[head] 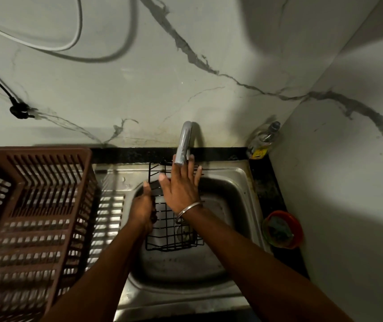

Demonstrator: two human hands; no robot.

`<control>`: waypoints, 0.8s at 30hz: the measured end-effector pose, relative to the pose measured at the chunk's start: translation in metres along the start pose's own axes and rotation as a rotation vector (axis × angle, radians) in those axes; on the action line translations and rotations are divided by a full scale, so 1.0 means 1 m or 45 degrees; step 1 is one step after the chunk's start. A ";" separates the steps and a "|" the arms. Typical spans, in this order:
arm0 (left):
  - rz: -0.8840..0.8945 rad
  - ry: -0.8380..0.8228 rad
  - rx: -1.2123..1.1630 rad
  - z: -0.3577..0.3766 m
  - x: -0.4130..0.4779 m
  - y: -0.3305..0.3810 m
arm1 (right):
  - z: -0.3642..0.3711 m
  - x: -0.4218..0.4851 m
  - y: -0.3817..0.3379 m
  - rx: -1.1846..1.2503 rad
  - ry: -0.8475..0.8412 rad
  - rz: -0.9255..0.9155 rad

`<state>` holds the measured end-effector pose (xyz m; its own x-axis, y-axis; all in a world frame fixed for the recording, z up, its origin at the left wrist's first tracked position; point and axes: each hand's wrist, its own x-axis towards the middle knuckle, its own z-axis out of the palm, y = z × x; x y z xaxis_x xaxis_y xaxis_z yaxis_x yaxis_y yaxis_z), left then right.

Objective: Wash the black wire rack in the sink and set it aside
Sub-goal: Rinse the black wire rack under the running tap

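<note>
Left hand [143, 206] grips left edge of black wire grid rack [169, 225] over steel sink [236, 182]; right hand [181, 189] flat, fingers straight, on rack beneath grey metal tap [183, 145].

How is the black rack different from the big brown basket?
The black wire rack is thin open wire; the brown basket has thick slatted walls. The rack looks smaller than the basket. The left hand grips the rack in the sink; the basket sits beside the sink, untouched. Both have gaps.
</note>
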<state>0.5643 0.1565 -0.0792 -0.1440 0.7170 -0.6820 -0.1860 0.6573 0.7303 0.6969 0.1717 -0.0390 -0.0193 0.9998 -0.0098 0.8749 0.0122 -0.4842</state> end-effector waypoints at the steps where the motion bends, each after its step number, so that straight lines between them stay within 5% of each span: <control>1: -0.015 -0.005 -0.008 0.005 -0.004 -0.001 | 0.001 -0.001 0.000 -0.009 0.013 0.009; 4: -0.043 0.045 0.018 0.015 -0.011 -0.002 | 0.000 0.003 0.000 -0.003 0.024 0.120; 8: -0.072 0.051 0.012 0.018 -0.015 -0.003 | -0.002 -0.003 0.001 -0.079 0.011 -0.064; 11: -0.021 0.060 0.060 0.020 -0.012 -0.003 | -0.005 -0.002 0.004 -0.063 0.062 0.076; 20: -0.012 0.029 0.002 0.019 -0.010 -0.003 | -0.011 0.001 0.005 -0.217 -0.034 -0.315; 24: 0.114 -0.077 -0.020 0.019 -0.011 0.001 | -0.010 -0.004 -0.006 -0.153 0.033 -0.139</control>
<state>0.5846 0.1532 -0.0703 -0.1017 0.7856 -0.6103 -0.1904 0.5868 0.7870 0.6964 0.1679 -0.0274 -0.1062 0.9925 0.0603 0.9199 0.1211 -0.3730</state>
